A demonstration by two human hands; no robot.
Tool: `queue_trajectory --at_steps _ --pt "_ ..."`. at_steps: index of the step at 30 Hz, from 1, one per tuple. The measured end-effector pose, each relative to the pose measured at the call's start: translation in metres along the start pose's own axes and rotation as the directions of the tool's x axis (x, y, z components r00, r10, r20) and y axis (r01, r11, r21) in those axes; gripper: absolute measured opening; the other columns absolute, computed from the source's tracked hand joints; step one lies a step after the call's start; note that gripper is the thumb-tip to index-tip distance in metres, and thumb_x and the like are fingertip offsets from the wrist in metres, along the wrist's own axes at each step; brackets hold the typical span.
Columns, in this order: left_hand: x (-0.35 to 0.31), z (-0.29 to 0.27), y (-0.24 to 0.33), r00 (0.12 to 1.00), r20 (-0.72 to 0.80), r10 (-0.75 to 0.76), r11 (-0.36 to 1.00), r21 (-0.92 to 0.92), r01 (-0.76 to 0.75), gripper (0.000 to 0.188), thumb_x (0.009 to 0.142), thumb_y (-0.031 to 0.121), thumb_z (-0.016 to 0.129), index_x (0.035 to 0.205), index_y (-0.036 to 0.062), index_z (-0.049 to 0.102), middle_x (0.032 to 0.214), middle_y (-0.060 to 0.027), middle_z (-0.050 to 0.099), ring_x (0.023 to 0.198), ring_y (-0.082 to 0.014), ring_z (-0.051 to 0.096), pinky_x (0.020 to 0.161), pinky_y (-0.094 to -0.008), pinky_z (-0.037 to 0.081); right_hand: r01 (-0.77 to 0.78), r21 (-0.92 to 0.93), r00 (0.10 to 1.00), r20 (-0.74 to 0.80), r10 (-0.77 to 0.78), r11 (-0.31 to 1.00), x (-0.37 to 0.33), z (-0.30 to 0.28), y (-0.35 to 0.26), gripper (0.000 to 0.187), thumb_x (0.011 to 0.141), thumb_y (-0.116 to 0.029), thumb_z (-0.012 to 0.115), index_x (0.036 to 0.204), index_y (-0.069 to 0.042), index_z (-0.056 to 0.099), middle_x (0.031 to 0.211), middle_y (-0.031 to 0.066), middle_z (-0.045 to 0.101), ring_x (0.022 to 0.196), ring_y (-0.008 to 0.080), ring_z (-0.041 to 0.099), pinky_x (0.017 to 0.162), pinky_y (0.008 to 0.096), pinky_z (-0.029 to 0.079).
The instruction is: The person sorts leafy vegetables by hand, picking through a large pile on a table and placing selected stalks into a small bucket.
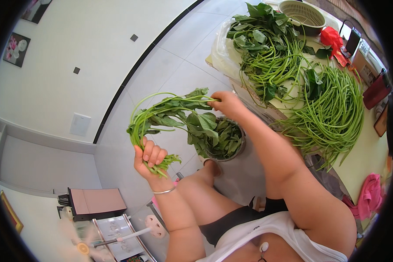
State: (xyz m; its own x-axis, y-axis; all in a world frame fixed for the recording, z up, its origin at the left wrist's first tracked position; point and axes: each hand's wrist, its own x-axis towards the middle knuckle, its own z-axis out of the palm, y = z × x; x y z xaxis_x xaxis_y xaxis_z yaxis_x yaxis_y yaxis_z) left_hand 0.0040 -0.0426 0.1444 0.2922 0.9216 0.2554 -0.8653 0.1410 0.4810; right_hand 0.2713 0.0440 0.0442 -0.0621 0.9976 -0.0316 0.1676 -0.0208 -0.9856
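Observation:
My left hand (pixel 150 156) is closed around a bunch of long-stemmed leafy greens (pixel 161 111); the cut stem ends stick out below my fingers. The stems arch upward and over to the right. At their far end my right hand (pixel 228 105) pinches a stem with its leaf between thumb and fingers. Below the bunch, on the floor, stands a round bin (pixel 242 150) full of loose leaves (pixel 225 139); some leaves of the bunch hang over it. On the table to my right are a heap of leafy greens (pixel 270 52) and a big pile of bare green stems (pixel 332 113).
Along the table (pixel 369 161) are a plastic colander (pixel 303 15), a red bag (pixel 332 39), a dark red box (pixel 377 91), a phone (pixel 381 122) and a pink cloth (pixel 370 196). A white plastic bag (pixel 225 54) lies under the greens. A fan (pixel 83 248) stands at lower left.

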Motion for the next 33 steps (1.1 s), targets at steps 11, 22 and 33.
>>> queue_trajectory --at_steps 11,22,33 --pt "-0.037 -0.103 -0.01 0.942 -0.321 -0.098 0.993 -0.1 0.069 0.02 0.096 0.018 0.051 0.103 -0.0003 0.056 0.06 0.0033 0.04 0.044 -0.0072 0.035 0.048 -0.025 0.033 -0.038 0.92 0.999 0.02 0.05 0.391 0.002 -0.061 -0.005 0.02 0.092 -0.022 0.056 0.083 -0.005 0.056 0.059 -0.0042 0.042 0.051 0.0067 0.032 0.047 0.0233 0.024" --pt "-0.018 -0.077 -0.068 0.848 -0.527 -0.045 0.92 0.309 0.241 0.014 0.088 0.008 0.063 0.097 0.0026 0.054 0.069 -0.0043 0.053 0.055 -0.0151 0.05 0.057 -0.0302 0.043 -0.374 0.476 0.895 0.409 0.176 0.796 -0.028 0.038 -0.012 0.019 0.095 -0.018 0.052 0.096 -0.001 0.061 0.088 0.0104 0.068 0.073 0.0158 0.062 0.069 0.0279 0.052" --pt "-0.017 -0.075 -0.114 0.976 -0.185 0.111 -0.146 0.969 0.2 0.035 0.076 0.006 0.074 0.104 -0.0011 0.054 0.096 -0.0104 0.063 0.088 -0.0194 0.061 0.077 -0.0328 0.049 -0.162 -0.011 0.957 0.24 0.16 0.987 -0.056 0.085 0.012 0.042 0.089 -0.036 0.065 0.092 0.007 0.061 0.078 0.016 0.062 0.071 0.021 0.057 0.067 0.0366 0.047"
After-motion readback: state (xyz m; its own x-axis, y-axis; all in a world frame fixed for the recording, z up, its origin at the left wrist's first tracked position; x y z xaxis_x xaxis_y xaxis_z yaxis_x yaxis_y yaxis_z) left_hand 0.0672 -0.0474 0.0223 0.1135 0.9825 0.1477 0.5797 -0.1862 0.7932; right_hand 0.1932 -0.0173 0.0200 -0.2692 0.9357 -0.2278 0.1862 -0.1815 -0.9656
